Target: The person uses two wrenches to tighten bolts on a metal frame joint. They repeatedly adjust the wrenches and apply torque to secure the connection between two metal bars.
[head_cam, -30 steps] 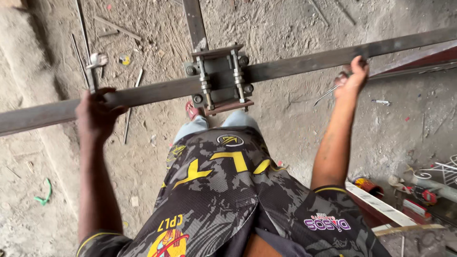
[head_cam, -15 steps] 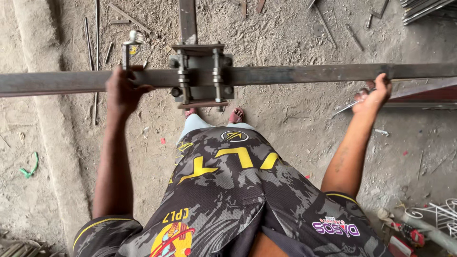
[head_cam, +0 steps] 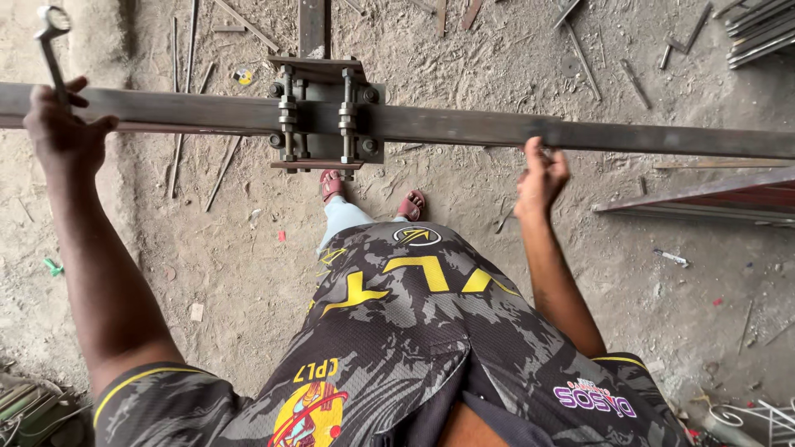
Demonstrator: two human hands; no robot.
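Both hands were on the long steel bar (head_cam: 513,131): left hand (head_cam: 62,132) gripped it with a spanner (head_cam: 51,41), right hand (head_cam: 540,175) loosely touching; bolted clamp (head_cam: 325,116) looked assembled.

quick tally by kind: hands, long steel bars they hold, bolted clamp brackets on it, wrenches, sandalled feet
hands: 2, left and right
long steel bar: 1
bolted clamp bracket: 1
wrench: 1, at the left hand
red sandals: 2
total: 7

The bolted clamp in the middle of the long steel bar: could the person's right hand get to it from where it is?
Probably yes. The right hand rests on the bar beside the clamp, and nothing lies on the bar between them.
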